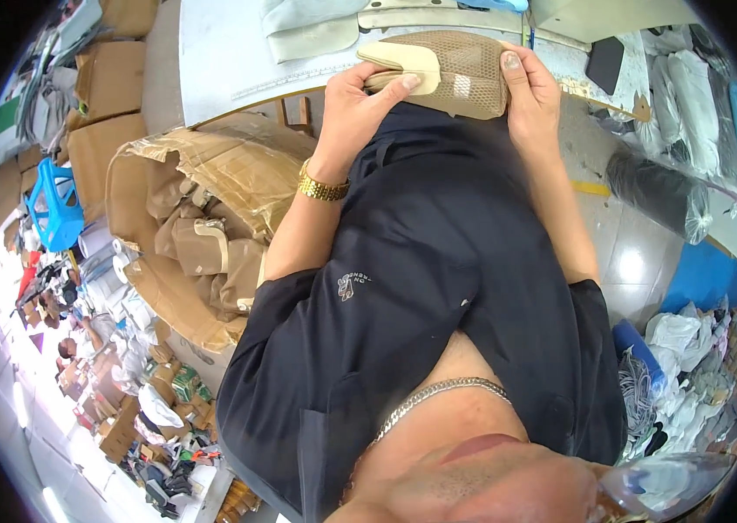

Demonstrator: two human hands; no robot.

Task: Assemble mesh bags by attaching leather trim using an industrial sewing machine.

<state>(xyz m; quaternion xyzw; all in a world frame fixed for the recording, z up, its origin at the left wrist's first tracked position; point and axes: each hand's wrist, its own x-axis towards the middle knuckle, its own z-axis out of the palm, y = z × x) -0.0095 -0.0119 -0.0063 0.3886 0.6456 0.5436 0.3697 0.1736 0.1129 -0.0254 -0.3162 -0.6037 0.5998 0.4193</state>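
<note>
Both of my hands hold a stitched brown mesh piece with a cream trim panel [467, 68] at the near edge of the worktable. Its exact kind is not clear. My left hand [353, 106] grips its left end, thumb on the cream trim and fingers partly hidden behind. At the other end, my right hand [532, 98] has its thumb on the mesh, with the fingers curled behind. A gold watch [323, 186] circles my left wrist.
The white worktable [211, 65] carries grey-green flat pieces [312, 35], a ruler [285, 84] and a dark phone [604, 65]. Left of me stands an open carton [246, 166] of similar brown pieces [198, 246]. A blue stool [56, 205] is farther left; plastic-wrapped bundles [691, 100] lie right.
</note>
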